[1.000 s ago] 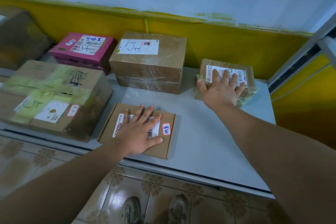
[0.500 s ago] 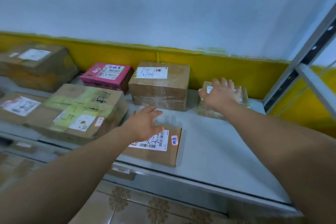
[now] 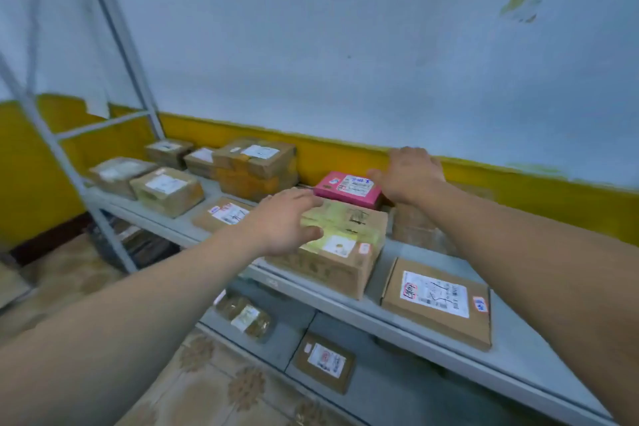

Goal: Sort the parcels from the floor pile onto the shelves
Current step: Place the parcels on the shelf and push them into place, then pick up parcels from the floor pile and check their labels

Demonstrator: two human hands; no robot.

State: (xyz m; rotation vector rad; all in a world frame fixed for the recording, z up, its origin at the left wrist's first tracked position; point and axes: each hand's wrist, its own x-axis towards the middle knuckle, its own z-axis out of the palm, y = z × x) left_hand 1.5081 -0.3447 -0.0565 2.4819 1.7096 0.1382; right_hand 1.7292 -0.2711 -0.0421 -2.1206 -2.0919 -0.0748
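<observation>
The parcels are all up on the grey shelf point(image 3: 518, 353), and the one nearest the action is a brown box striped with yellow-green tape point(image 3: 349, 228), sitting at the shelf's front edge. The person's left hand point(image 3: 287, 221) is over that box's near-left corner, fingers loosely spread and holding nothing; whether the palm actually touches the cardboard I cannot tell. Just beyond that hand's fingertips lies a pink box point(image 3: 349, 187) with a white label. The right hand point(image 3: 409, 176) is up beside the pink box, on its far side from the left hand, fingers close together and bent forward with the tips hidden; nothing shows in it. Below this hand sits a plain brown parcel point(image 3: 418, 228), mostly covered by the forearm. Nearer the person than the right hand, a flat labelled carton point(image 3: 436, 301) lies at the shelf edge. Out past the left hand's thumb side rests another flat carton point(image 3: 224, 214), then a cluster of brown boxes point(image 3: 167, 190) running towards the metal upright point(image 3: 117, 28). Under the left forearm, a lower shelf point(image 3: 276, 346) carries a clear-wrapped packet point(image 3: 246, 316) and a small flat box point(image 3: 326, 361), with patterned floor tiles point(image 3: 207, 373) below
</observation>
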